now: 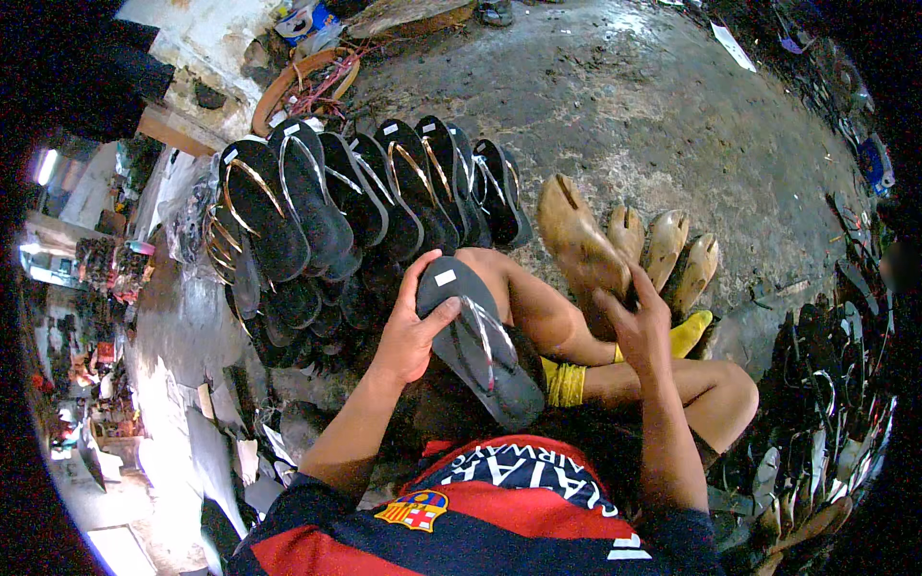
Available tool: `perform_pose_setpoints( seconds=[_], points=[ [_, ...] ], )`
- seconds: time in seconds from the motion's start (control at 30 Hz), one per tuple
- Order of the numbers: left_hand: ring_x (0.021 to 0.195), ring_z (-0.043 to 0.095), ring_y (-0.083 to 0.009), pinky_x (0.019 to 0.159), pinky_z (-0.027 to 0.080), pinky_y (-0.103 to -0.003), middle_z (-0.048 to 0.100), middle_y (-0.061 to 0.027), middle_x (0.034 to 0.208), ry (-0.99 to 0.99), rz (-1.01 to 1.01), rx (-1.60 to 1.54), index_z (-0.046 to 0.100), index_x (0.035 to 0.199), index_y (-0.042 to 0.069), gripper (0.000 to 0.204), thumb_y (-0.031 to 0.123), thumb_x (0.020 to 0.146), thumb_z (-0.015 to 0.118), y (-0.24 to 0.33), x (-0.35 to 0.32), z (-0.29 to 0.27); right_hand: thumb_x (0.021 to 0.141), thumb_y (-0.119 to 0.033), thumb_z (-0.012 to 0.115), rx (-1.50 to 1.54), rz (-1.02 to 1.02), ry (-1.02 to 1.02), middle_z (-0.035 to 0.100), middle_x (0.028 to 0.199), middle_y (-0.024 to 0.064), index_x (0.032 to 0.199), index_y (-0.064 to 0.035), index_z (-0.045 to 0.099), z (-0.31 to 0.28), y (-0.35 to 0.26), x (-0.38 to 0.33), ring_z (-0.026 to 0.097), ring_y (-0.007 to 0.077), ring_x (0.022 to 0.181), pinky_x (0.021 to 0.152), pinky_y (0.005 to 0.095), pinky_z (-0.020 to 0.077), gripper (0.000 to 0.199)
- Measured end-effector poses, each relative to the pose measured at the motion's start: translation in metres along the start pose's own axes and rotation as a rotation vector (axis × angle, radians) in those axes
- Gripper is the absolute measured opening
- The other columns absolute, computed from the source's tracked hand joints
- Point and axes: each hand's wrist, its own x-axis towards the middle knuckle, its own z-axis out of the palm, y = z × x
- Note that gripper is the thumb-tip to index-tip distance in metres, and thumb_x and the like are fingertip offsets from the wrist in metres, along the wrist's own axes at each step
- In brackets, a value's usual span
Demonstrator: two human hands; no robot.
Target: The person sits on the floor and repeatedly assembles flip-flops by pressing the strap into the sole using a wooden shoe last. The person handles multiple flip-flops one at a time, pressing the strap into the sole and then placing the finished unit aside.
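My left hand (403,331) grips a black flip-flop (466,341) by its toe end, thumb on the upper side next to a small white sticker. The flip-flop has a shiny silver strap and is tilted over my lap. My right hand (639,322) is closed around the lower end of a wooden shoe last (574,228), whose slotted toe points up and away from me. Just beyond that hand, several similar wooden lasts (667,245) stand side by side. Ahead of my left hand lies a row of black flip-flops (307,197) with gold and silver straps, piled in layers.
My bent legs (538,307) with yellow socks (567,382) lie between my hands. Dark strapped footwear pieces (816,384) crowd the right side. A round brown rim (288,88) holding reddish strips sits at the far left on the concrete floor (595,106).
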Motion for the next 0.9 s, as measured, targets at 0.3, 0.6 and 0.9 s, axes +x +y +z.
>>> perform_pose_setpoints(
  seconds=[0.3, 0.6, 0.9],
  points=[
    [0.111, 0.062, -0.0182, 0.096, 0.053, -0.033, 0.060, -0.0077, 0.127, 0.082, 0.228, 0.021, 0.039, 0.151, 0.014, 0.066, 0.009, 0.094, 0.074, 0.004, 0.039, 0.027, 0.075, -0.012, 0.081, -0.535, -0.347, -0.126, 0.067, 0.132, 0.0093, 0.131, -0.0130, 0.068, -0.063, -0.063, -0.126, 0.062, 0.0299, 0.116, 0.099, 0.0445, 0.0469, 0.058],
    [0.113, 0.058, -0.0194, 0.104, 0.045, -0.034, 0.059, -0.0076, 0.127, 0.065, 0.459, 0.499, 0.043, 0.150, 0.009, 0.057, 0.008, 0.098, 0.068, -0.012, 0.031, 0.081, 0.075, -0.012, 0.084, -0.299, -0.165, -0.044, 0.066, 0.134, 0.0110, 0.136, -0.0105, 0.064, -0.053, -0.059, -0.125, 0.061, 0.0349, 0.114, 0.102, 0.0418, 0.0492, 0.063],
    [0.132, 0.046, -0.0176, 0.114, 0.033, -0.032, 0.049, -0.0087, 0.145, -0.132, 0.496, 0.579, 0.032, 0.157, 0.007, 0.053, 0.036, 0.113, 0.038, -0.007, 0.026, 0.088, 0.075, -0.012, 0.085, -0.044, -0.055, 0.003, 0.068, 0.127, 0.0156, 0.138, -0.0105, 0.063, -0.041, -0.079, -0.115, 0.063, 0.0324, 0.112, 0.099, 0.0391, 0.0507, 0.067]
  ],
)
